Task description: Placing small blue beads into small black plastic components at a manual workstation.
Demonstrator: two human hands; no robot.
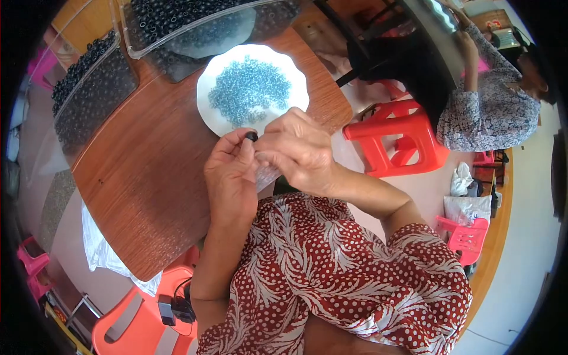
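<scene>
Close together over the table's near edge, both my hands are closed in pinches. Between the thumb and fingertips of my left hand (231,177) is a small black ring-like piece (252,136). My right hand (303,155) is pinched right beside it, its fingertips near the black piece; anything in them is too small to make out. Just beyond my hands sits a white plate (205,94) with a scalloped rim. Many tiny clear-blue bead-like pieces (248,89) are spread over it.
A clear bin (139,52) of black ring-like pieces stands behind the plate, and another bin (97,115) is at the left on the brown wooden table (148,171). A red stool (408,136) and a person (491,115) are at right. A coral chair (142,319) is lower left.
</scene>
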